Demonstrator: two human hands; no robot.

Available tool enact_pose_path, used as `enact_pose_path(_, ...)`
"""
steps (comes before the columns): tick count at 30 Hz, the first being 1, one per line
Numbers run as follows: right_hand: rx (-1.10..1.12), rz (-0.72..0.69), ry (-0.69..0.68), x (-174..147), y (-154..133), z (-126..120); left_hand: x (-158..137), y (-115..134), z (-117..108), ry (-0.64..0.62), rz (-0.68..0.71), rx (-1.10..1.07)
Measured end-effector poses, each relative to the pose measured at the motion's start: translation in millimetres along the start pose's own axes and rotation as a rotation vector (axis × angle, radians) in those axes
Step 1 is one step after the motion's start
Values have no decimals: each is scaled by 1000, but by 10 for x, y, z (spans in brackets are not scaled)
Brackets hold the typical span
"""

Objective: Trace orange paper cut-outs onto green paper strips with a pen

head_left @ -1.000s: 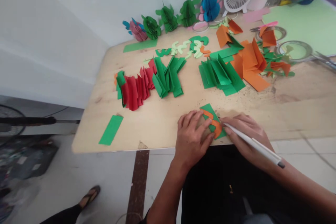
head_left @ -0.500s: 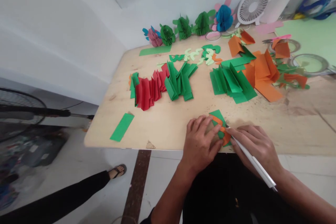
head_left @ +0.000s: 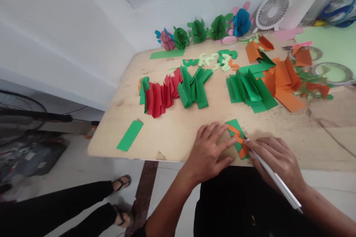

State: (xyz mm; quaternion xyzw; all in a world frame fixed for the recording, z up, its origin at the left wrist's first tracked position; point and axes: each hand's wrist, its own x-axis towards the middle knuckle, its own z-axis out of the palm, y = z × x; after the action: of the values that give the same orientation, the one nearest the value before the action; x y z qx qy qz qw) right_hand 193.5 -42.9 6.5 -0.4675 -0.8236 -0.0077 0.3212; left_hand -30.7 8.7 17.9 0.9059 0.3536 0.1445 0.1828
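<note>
Peeking out more than it did a second ago, the orange curvy cutout (head_left: 244, 151) lies on top of a green paper rectangle (head_left: 235, 123), close to the near edge of the table (head_left: 167, 133). The left hand (head_left: 209, 152) has slid back a little, so it hides less of the cutout. Its fingers are spread out and not grasping anything; the pointer fingertip seems to rest on the cutout, and I can't tell if the thumb touches the green paper. With less covered up, the curvy side looks easier to reach, but the cutout might slip more easily too. The right hand (head_left: 275, 157) is pinching a white pen (head_left: 275, 179), with the tip by the right side of the rectangle.

Toward the near edge there is little room. Bare wood shows on the left, reaching to a flat green strip (head_left: 130, 135) by the near left corner, and some shows to the right too. Toward the far edge, pleated green paper (head_left: 247, 90) and folded orange paper (head_left: 283, 77) crowd the way.
</note>
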Motion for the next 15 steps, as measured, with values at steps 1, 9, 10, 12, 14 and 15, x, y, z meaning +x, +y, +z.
enact_pose_path(1, 4, 4, 1, 0, -2, -1, -2, -34, -23, -24, 21, 3)
enact_pose_path(9, 16, 39, -19, 27, -33, -26, 30, -231, -115, -100, 151, 30)
enact_pose_path(10, 14, 41, -22, 35, -36, -30, 35, -245, -122, -99, 164, 32)
enact_pose_path(12, 10, 41, -25, 50, -43, -37, 44, -269, -132, -95, 186, 33)
enact_pose_path(14, 7, 41, -22, 67, -49, -42, 49, -286, -134, -92, 199, 32)
enact_pose_path(15, 11, 42, -19, 76, -52, -45, 49, -292, -133, -90, 202, 30)
